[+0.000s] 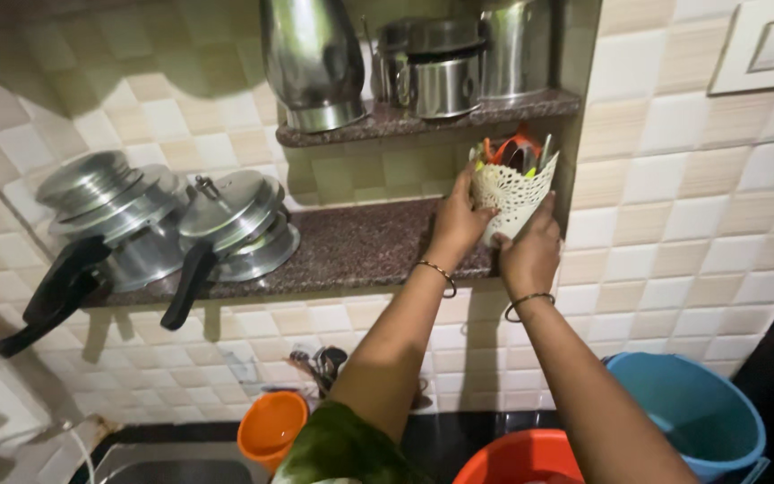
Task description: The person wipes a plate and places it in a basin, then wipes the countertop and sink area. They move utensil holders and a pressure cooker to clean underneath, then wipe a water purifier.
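Head view has both hands on the holder [514,193], a cream lacy cup stuffed with cutlery [521,152], standing at the right end of the lower shelf [351,246]. My left hand [460,220] curls round its left side, fingers closed on the wall; my right hand [530,251] cups it low from the front, thumb up the right side. I'd call it light and thin-walled, probably plastic, so it may flex if squeezed, and the load makes it top-heavy. Low on the body with one palm underneath looks the safest hold, kept upright so nothing tips out. Room is tight: tiled wall [674,197] just beside on the right, upper shelf [423,121] with steel pots [445,81] close above the handles. Leftward the shelf lies bare until the cookers [163,224], whose black handles jut past the edge. Below sit an orange mug [270,428], a red tub [517,462] and a blue bucket [687,408], so straight out toward me reads as the open way
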